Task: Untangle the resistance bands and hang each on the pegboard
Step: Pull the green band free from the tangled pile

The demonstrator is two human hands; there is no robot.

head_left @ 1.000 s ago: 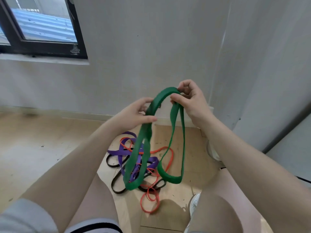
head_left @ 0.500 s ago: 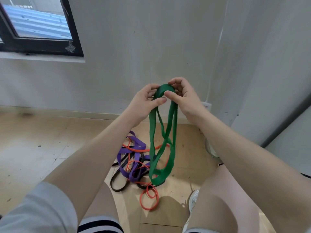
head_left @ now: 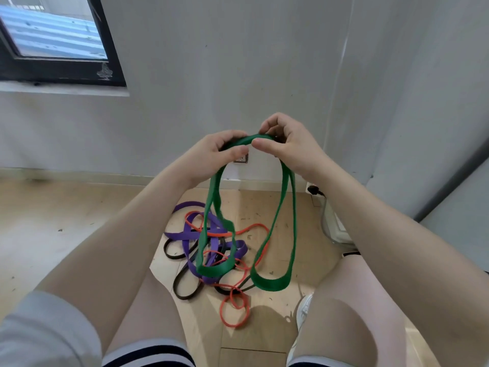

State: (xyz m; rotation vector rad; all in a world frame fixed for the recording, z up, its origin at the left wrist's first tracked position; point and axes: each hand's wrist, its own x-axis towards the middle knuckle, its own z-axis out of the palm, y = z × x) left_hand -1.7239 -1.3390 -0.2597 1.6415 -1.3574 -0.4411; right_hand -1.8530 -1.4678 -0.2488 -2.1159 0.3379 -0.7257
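1. Nearest us: our bare knees, striped shorts hems, grey sleeve at bottom left; a white shoe shows beside the R knee.
2. Floor btwn the knees: tangle of bands – purple band, orange band, black band – looped over one another near the floor's far edge, w/ the orange loop nearest us.
3. Green band hangs doubled in two long loops from our hands; whether its lower ends touch the pile or hang just above it, we can't tell.
4. Left hand: fingers curled, thumb & fingers pinching the top of the green band.
5. Right hand: also curled round the band's top, thumb pressed on it, just beside the L thumb; the two nearly touch.
6. Farther: skirting board, then grey wall w/ a socket behind the hands, partly hidden.
7. Far L top: dark-framed window above a sill. Pegboard not in view.
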